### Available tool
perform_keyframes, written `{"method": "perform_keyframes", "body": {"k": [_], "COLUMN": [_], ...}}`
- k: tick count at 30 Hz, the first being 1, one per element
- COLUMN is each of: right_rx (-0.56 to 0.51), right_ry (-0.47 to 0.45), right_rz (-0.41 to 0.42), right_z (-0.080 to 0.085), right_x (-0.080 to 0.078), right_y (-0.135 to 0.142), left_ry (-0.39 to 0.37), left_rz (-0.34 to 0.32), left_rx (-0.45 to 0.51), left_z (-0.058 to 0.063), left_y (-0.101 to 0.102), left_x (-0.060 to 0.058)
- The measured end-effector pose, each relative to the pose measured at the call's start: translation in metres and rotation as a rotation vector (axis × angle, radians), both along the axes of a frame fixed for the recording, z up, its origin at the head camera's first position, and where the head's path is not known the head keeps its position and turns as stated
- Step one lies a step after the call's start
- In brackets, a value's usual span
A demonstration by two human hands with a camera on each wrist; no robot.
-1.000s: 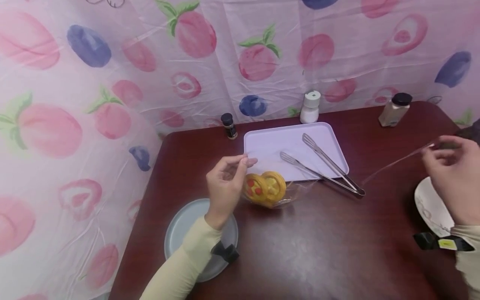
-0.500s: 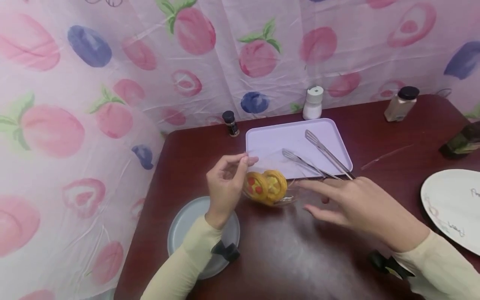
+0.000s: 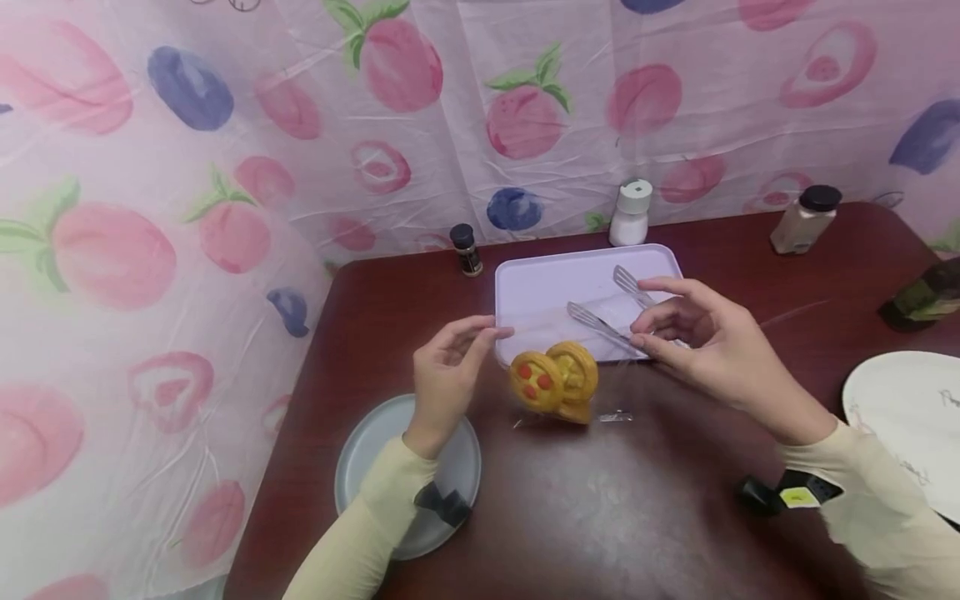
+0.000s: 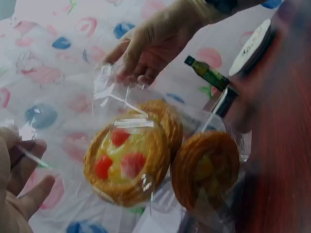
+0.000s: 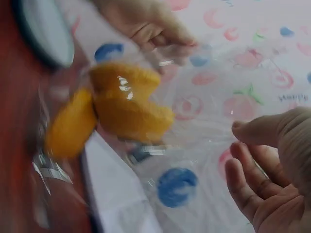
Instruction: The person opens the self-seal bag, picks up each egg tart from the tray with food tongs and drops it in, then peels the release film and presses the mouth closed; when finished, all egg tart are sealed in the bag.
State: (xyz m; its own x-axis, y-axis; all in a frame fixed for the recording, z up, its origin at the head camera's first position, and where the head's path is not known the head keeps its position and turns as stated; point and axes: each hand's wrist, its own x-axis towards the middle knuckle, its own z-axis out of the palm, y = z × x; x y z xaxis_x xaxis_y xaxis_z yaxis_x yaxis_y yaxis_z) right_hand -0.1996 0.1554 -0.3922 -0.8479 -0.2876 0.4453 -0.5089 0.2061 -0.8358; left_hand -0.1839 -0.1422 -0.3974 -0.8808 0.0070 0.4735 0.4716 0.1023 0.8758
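Note:
A clear plastic bag [image 4: 104, 94] with several golden fruit-topped pastries [image 3: 557, 383] in it hangs over the table, just in front of the lilac tray. One pastry [image 4: 127, 164] shows red pieces on a yellow filling. My left hand [image 3: 447, 379] pinches the bag's upper left edge between thumb and fingers. On the other side, my right hand [image 3: 708, 350] holds the bag's upper right edge with its thumb and fingertips, the index finger stretched above. In the left wrist view, the right hand [image 4: 150, 46] is at the bag's corner.
The lilac tray [image 3: 525, 283] bears metal tongs [image 3: 592, 318], partly behind my right hand. A grey plate [image 3: 367, 467] lies under my left forearm, a white plate [image 3: 900, 392] at the right. Along the back stand a black-capped jar [image 3: 467, 250], white shaker [image 3: 630, 215], seasoning bottle [image 3: 804, 223]; a green bottle [image 3: 926, 292] stands right.
My right hand has come from the far right to the bag and now holds its edge; a thin clear strip it held lies on the table. The pastries have risen and tilted.

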Motion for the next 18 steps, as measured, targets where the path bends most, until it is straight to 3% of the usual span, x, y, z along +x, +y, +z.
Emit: {"method": "perform_keyframes", "body": {"k": [4,6,8,10,14,18], "right_rx": [-0.131,-0.112,-0.055,0.015,0.048,0.05], "right_ry": [-0.167,-0.173,-0.134,-0.048,0.131,0.133], "right_rz": [0.031,0.017,-0.027,-0.071,-0.132,-0.178], "right_z": [-0.008,-0.01,-0.011,-0.009,-0.004,0.003], "right_x": [-0.001,-0.001,-0.001,0.001,0.006,0.008], "right_y": [0.0,0.0,-0.001,-0.003,-0.003,-0.005], "left_ry": [-0.067,-0.089,-0.1,-0.085,-0.011,0.014], "left_rz": [-0.087,-0.136,-0.163,-0.151,-0.128,-0.116], "left_rx": [0.052,0.082,0.105,0.104,0.117,0.102], "left_z": [-0.012,-0.021,-0.029,-0.034,-0.029,-0.022], "left_y": [-0.007,-0.011,-0.013,-0.014,-0.014,-0.011], "left_x": [-0.003,-0.007,-0.01,-0.011,-0.005,-0.002]}}
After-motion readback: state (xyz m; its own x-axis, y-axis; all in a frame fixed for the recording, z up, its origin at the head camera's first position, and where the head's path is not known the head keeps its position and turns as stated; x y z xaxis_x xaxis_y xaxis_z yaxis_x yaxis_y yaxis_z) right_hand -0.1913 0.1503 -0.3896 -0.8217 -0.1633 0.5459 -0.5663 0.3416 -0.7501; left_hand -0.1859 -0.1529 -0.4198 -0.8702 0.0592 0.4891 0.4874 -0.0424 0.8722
